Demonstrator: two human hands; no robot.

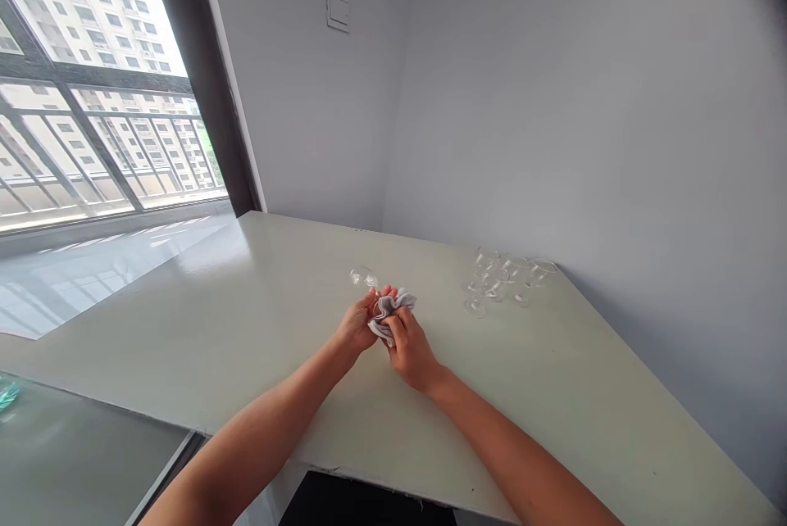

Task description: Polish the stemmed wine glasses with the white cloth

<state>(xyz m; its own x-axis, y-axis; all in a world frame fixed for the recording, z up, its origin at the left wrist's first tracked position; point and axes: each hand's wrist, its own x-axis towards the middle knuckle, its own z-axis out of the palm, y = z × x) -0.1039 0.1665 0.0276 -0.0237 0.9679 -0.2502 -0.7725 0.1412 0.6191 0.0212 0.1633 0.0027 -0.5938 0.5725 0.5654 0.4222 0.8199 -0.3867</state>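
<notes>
Above the middle of the table, my left hand [358, 324] is closed around the lower part of a clear stemmed glass [363, 276]. The bowl of the glass points away from me, up and to the left, tilted on its side. A crumpled grey-white cloth [387, 317] is bunched in my right hand [411, 348], whose fingers press it against the base end of the glass. Cloth and fingers hide most of the stem and foot. Both hands meet at the cloth.
Several clear stemmed glasses [495, 274] stand in a group at the table's back right, near the wall [553, 100]. The pale table [295, 280] has its front edge below my forearms. At the lower left lies a glass-like surface [86, 452] with a green object [7, 392]. A window [104, 75] is at left.
</notes>
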